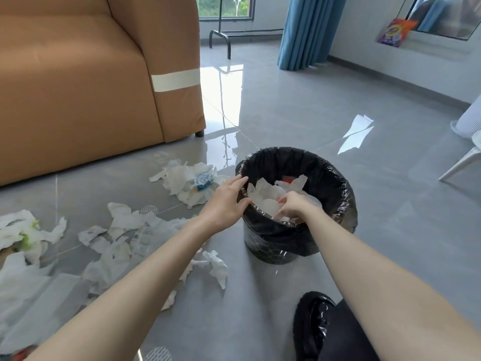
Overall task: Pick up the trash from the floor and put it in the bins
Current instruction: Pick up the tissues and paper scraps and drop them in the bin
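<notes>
Left hand [223, 201] released, fingers straight, touching the near-left rim of the black-lined bin [335, 188]; right hand [294, 204] reaches inside the bin, fingers curled down and grasping the white paper [265, 194] lying there. Torn paper [117, 230] is scattered over the floor left of the bin, by the sofa [78, 87]; second bin [312, 327] at the bottom edge.

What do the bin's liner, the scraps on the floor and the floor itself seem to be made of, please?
The black bag lining the round bin looks like thin plastic film: glossy, finely wrinkled. The white crumpled scraps on the floor seem tissue or soft paper: matte, torn edges. The grey floor is probably polished tile: mirror-like reflections, thin joint lines.
</notes>
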